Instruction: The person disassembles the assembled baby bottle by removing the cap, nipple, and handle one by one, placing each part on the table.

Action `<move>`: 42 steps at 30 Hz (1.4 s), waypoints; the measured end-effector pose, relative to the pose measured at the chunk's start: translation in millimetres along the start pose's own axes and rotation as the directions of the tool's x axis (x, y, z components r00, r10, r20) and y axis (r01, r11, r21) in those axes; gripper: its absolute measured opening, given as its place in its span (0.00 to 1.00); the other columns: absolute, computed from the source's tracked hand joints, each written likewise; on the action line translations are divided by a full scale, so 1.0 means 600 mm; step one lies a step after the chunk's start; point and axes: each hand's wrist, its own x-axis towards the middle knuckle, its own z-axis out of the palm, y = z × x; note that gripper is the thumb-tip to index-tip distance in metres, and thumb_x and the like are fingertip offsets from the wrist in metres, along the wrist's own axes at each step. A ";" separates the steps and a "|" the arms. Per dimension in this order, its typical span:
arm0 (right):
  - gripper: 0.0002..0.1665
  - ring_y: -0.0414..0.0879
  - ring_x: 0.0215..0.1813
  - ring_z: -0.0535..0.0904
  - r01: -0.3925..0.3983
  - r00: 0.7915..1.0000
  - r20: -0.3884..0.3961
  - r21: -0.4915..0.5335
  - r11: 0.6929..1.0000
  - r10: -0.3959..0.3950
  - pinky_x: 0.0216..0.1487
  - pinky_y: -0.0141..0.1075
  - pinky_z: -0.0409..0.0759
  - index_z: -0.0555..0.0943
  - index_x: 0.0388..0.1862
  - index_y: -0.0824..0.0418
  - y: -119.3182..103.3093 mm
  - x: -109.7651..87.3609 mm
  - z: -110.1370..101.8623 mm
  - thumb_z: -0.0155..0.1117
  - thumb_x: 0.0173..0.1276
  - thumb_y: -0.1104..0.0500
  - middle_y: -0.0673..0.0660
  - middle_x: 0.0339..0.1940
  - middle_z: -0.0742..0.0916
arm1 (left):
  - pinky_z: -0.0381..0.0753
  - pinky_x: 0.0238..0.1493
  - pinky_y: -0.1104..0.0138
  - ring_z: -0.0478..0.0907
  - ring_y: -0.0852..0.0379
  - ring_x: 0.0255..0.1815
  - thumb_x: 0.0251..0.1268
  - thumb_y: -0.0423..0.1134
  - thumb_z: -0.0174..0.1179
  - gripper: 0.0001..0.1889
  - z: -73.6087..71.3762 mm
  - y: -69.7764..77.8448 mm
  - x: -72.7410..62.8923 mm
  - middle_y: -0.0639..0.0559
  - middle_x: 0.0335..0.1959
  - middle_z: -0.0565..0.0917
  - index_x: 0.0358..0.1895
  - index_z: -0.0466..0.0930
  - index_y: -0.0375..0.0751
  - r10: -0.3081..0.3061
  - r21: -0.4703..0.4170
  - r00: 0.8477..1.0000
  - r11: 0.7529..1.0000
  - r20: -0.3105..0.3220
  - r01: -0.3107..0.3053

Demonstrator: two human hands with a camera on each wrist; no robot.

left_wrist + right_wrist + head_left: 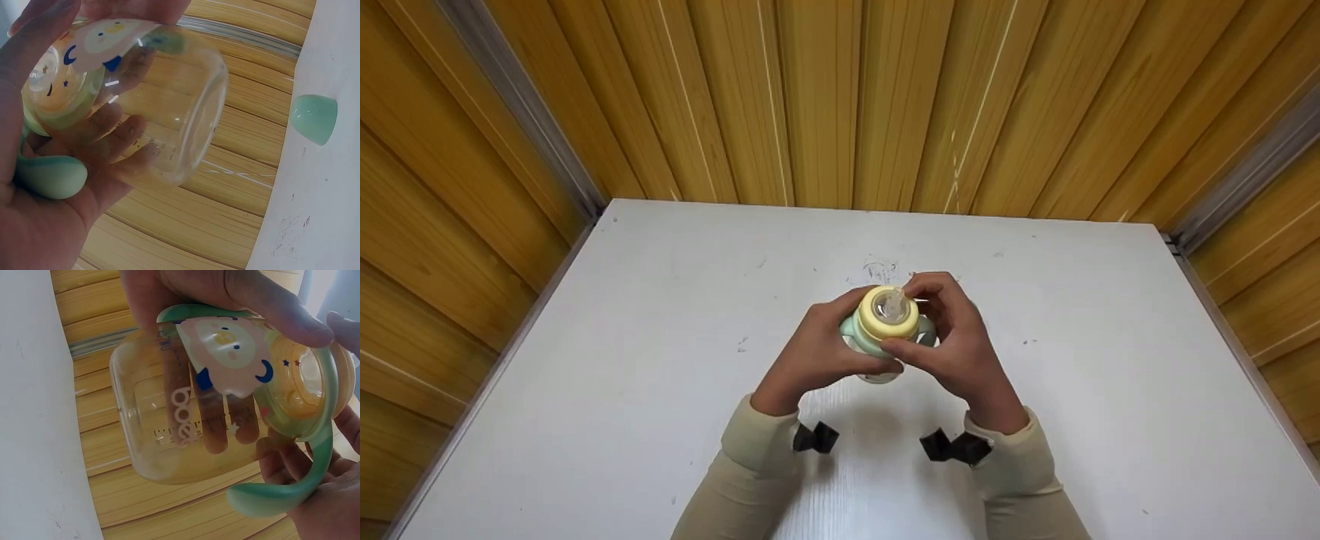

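Observation:
In the head view, a baby bottle (878, 377) is held upright above the table between both hands. It has a yellow collar (887, 331), a clear teat (893, 306) and mint-green side handles. My left hand (823, 343) grips the bottle around its upper part from the left. From the right, my right hand (962, 334) pinches the collar area between thumb and fingers. Both wrist views show the see-through amber body with a cartoon animal print (228, 354), and a curved green handle (270, 498) sticks out in the right wrist view.
A small mint-green cap (315, 119) lies on the white table (645, 337), seen in the left wrist view. Wood-patterned panels (817, 105) wall the table's back and sides. Black pieces (816, 437) are attached at both sleeve cuffs.

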 end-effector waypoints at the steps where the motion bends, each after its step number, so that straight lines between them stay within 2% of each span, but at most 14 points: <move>1: 0.31 0.49 0.51 0.78 0.002 1.000 0.003 0.001 1.000 -0.002 0.55 0.37 0.79 0.71 0.50 0.65 0.000 0.000 0.000 0.76 0.49 0.69 0.57 0.50 0.76 | 0.80 0.50 0.63 0.79 0.59 0.49 0.40 0.46 0.79 0.39 0.000 0.000 0.000 0.60 0.53 0.82 0.63 0.73 0.56 0.002 -0.001 1.000 1.000 0.001 -0.002; 13: 0.30 0.52 0.55 0.78 0.042 0.998 0.041 0.005 0.999 -0.042 0.58 0.35 0.78 0.73 0.57 0.60 0.003 0.000 -0.002 0.70 0.54 0.69 0.57 0.54 0.78 | 0.80 0.53 0.63 0.79 0.59 0.52 0.40 0.47 0.79 0.41 0.001 -0.003 -0.001 0.59 0.55 0.82 0.64 0.73 0.54 0.004 -0.012 1.000 1.000 0.007 -0.004; 23: 0.32 0.52 0.56 0.77 0.028 0.999 0.034 0.011 1.000 -0.028 0.57 0.35 0.77 0.73 0.58 0.59 0.000 0.000 -0.001 0.70 0.53 0.68 0.57 0.55 0.77 | 0.80 0.53 0.63 0.79 0.60 0.51 0.40 0.48 0.79 0.41 -0.001 -0.003 -0.001 0.59 0.55 0.81 0.64 0.73 0.54 0.021 -0.011 1.000 1.000 0.003 -0.021; 33: 0.33 0.51 0.50 0.77 0.019 1.000 -0.009 0.034 0.999 -0.018 0.54 0.35 0.77 0.72 0.52 0.63 -0.002 -0.001 0.003 0.75 0.47 0.70 0.59 0.50 0.77 | 0.80 0.52 0.63 0.79 0.60 0.51 0.41 0.49 0.78 0.40 0.000 -0.003 -0.001 0.60 0.54 0.81 0.64 0.72 0.57 0.013 -0.021 1.000 1.000 0.008 -0.013; 42: 0.31 0.50 0.51 0.77 0.001 1.000 -0.006 0.021 1.000 -0.001 0.55 0.35 0.78 0.70 0.50 0.65 -0.005 0.002 0.002 0.75 0.48 0.69 0.58 0.50 0.76 | 0.80 0.52 0.63 0.79 0.60 0.51 0.41 0.47 0.79 0.40 -0.001 0.000 0.000 0.60 0.54 0.82 0.64 0.73 0.57 0.009 -0.020 1.000 1.000 0.003 -0.009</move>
